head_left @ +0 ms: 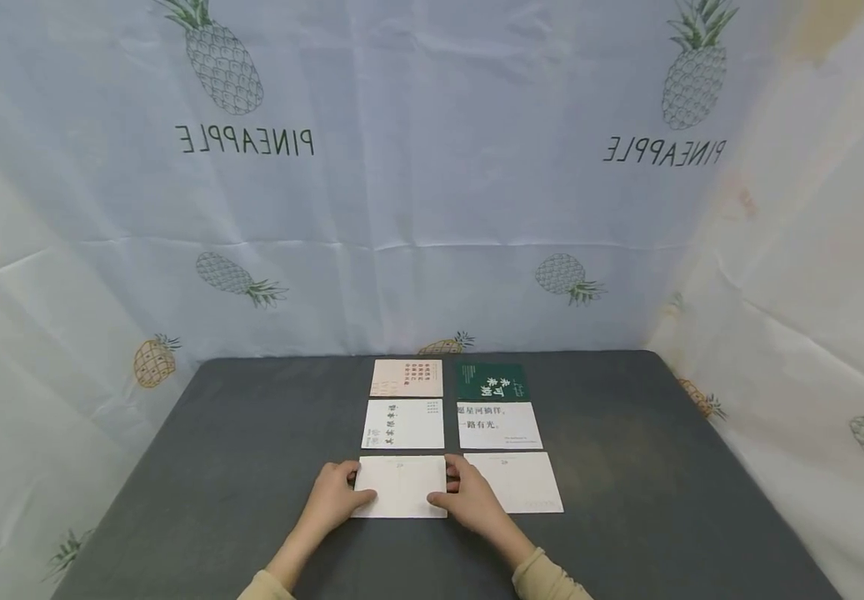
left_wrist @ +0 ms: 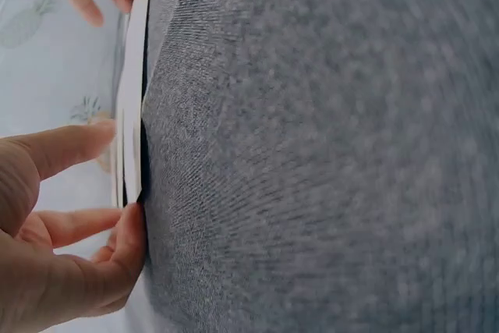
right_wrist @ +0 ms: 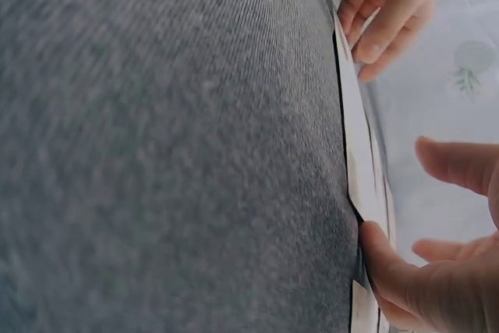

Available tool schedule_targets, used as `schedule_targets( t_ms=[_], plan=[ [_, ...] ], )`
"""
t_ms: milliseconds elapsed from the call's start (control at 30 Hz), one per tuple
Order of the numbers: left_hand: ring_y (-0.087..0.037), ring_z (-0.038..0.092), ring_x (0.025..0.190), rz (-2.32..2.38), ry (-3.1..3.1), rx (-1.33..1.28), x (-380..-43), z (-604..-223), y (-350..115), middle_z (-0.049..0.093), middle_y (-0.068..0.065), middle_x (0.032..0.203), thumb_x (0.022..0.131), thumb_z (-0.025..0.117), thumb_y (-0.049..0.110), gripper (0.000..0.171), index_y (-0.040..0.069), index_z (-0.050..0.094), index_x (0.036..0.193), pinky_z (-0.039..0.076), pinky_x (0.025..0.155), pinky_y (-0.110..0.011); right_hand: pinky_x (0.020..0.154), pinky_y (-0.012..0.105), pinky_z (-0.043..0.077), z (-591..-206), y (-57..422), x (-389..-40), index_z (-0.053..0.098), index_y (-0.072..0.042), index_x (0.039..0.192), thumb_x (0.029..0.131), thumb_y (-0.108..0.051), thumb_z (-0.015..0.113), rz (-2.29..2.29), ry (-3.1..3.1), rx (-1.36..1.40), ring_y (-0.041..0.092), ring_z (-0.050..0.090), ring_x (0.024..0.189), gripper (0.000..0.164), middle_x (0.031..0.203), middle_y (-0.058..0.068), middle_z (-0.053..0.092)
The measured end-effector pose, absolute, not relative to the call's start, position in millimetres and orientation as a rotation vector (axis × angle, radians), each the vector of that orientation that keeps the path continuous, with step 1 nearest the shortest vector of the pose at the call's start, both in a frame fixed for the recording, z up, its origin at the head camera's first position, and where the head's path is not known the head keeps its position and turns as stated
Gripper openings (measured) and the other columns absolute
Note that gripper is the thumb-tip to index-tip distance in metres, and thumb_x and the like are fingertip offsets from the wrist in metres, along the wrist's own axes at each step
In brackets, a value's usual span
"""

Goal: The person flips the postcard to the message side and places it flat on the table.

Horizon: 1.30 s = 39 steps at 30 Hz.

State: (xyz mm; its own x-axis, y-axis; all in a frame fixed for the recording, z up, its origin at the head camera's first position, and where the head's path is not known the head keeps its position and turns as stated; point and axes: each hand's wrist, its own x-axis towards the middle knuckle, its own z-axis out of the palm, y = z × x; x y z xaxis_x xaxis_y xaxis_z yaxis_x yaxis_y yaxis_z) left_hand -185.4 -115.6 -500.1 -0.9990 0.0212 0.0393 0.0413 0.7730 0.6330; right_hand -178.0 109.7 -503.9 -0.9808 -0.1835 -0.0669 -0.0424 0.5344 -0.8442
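Observation:
A mostly blank white postcard (head_left: pixel 402 487) lies on the dark grey tabletop, in the front left place of a grid of postcards. At its left edge is my left hand (head_left: pixel 336 498), the thumb over the card's face. In the left wrist view, fingertips (left_wrist: pixel 131 212) touch the near corner of the edge. My right hand (head_left: pixel 475 500) is at the opposite edge, its thumb also over the card. The right wrist view shows that thumb raised off the surface while a fingertip (right_wrist: pixel 373 233) meets the card's corner. Another blank postcard (head_left: pixel 525 483) lies partly behind the right hand.
Behind stand two lettered white postcards (head_left: pixel 402 423) (head_left: pixel 499 425), then a pink one (head_left: pixel 406 377) and a dark green one (head_left: pixel 490 381) near the table's (head_left: pixel 199 467) back edge. Pineapple-print cloth (head_left: pixel 432 183) hangs around the back and sides.

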Motion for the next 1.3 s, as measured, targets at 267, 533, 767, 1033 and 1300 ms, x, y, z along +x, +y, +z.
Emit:
schedule_targets(
  t_ms=[267,533,767,1033,1300],
  plan=[
    [-0.018,0.058,0.078,-1.451,-2.832,0.12,-188.5,-500.4,-124.0,0.064,-0.013,0.088,0.068,0.072,0.003,0.042,-0.01,0.062,0.107,0.047,0.065,-0.028,0.072,0.034,0.052,-503.8,109.9,-181.0,0.042,0.01,0.131,0.077,-0.01,0.071,-1.562,2.572,-0.054,0.024,0.059,0.094,0.064,0.112,0.02,0.059],
    [-0.015,0.055,0.075,-1.641,-2.656,0.267,-197.3,-491.1,-125.3,0.064,-0.011,0.087,0.077,0.068,0.005,0.03,-0.004,0.063,0.105,0.046,0.062,-0.023,0.07,0.027,0.049,-495.3,111.4,-190.6,0.054,0.007,0.125,0.081,-0.007,0.066,-1.713,2.584,0.036,0.019,0.057,0.088,0.048,0.099,0.013,0.06],
    [-0.013,0.056,0.072,-1.669,-2.541,0.281,-203.8,-474.5,-123.9,0.065,-0.009,0.082,0.08,0.069,0.01,0.019,0.0,0.066,0.095,0.049,0.062,-0.024,0.072,0.027,0.05,-483.7,112.3,-200.1,0.063,-0.001,0.111,0.086,-0.013,0.063,-1.963,2.462,0.196,0.015,0.052,0.082,0.027,0.093,0.008,0.058],
    [-0.008,0.053,0.066,-1.763,-2.464,0.14,-200.6,-470.1,-130.7,0.061,-0.002,0.075,0.08,0.073,0.017,0.016,0.004,0.065,0.086,0.047,0.061,-0.022,0.073,0.031,0.049,-478.7,117.6,-201.1,0.057,0.0,0.098,0.088,-0.017,0.062,-2.074,2.341,0.11,0.012,0.053,0.077,0.02,0.082,0.003,0.057],
    [-0.015,0.066,0.072,-1.91,-2.417,0.175,-200.2,-480.1,-138.5,0.068,-0.012,0.085,0.09,0.057,0.01,0.016,-0.003,0.065,0.089,0.057,0.071,-0.033,0.075,0.032,0.056,-488.7,119.7,-198.8,0.066,0.005,0.092,0.09,-0.021,0.057,-2.075,2.262,0.118,0.017,0.065,0.076,0.027,0.083,0.007,0.068]
  ],
)
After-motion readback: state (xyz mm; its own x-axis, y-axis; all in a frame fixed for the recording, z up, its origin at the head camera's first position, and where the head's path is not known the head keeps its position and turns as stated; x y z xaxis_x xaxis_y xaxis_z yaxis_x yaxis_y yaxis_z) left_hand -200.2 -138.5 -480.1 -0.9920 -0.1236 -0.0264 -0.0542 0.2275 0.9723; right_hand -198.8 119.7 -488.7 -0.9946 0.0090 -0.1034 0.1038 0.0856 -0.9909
